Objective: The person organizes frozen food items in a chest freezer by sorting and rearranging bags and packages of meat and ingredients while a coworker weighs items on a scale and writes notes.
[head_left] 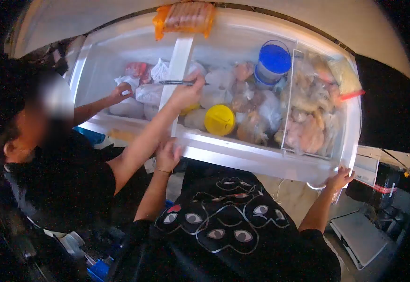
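Note:
In front of me is a chest freezer [242, 152], uncovered and holding bagged food. My left hand [168, 155] is at its front edge, fingers loosely bent and slightly blurred, with nothing visible in them. My right hand [340, 178] grips the rim at the front right corner. Nearest that hand, a wire basket [286, 127] contains plastic bags of pale, meat-like pieces [310, 131]. In the middle lie a yellow-lidded tub [219, 120], a clear bucket with a blue lid [274, 58] and several bags [216, 80].
At my left, a co-worker in a dark shirt [69, 174] leans over the freezer. One of their hands [188, 93] holds a pen [176, 82]; the other [120, 92] reaches among white bags. An orange package [186, 19] lies across the back rim, above the white divider [181, 56].

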`<state>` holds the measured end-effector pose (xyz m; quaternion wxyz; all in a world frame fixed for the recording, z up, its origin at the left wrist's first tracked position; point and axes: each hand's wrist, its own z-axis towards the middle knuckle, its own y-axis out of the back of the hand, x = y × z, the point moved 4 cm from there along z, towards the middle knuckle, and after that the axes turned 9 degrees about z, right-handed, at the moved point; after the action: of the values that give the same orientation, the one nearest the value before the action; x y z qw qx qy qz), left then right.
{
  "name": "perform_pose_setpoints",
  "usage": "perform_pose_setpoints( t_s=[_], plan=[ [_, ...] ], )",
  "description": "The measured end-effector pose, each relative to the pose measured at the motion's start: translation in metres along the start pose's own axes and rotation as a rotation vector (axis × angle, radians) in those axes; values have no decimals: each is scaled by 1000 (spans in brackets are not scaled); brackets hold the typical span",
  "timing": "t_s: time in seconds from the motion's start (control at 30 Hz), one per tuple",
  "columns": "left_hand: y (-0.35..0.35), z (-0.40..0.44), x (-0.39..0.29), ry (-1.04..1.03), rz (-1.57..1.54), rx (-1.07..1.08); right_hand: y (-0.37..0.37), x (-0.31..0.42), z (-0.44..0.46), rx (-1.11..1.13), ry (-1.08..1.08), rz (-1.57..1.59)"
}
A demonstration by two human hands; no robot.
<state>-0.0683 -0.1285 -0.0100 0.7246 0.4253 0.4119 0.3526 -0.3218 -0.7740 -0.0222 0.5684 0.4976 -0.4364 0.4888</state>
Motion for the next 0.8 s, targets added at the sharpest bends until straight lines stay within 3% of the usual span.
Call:
perform_pose_setpoints(
  t_s=[0.1,0.2,0.23,0.33,0.47,0.63,0.73,0.8],
  plan=[
    [4,12,-37,-228,-69,8,2,12,-7,98,-70,-119],
    [2,20,-70,-387,-106,111,16,-38,18,331,229,-259],
    [-2,21,-77,-410,-84,140,14,-31,12,332,141,-295],
    [-12,25,-80,-356,-111,110,5,-44,8,357,167,-129],
    [-20,20,-70,-250,-76,53,-14,-30,-12,381,482,-542],
    [-22,22,-72,-231,-27,70,-25,4,-34,450,436,-654],
    [-22,23,-78,-188,-39,109,-25,-5,-25,418,588,-694],
    [-19,27,-81,-206,-67,83,-25,-10,-17,412,561,-684]
  ],
)
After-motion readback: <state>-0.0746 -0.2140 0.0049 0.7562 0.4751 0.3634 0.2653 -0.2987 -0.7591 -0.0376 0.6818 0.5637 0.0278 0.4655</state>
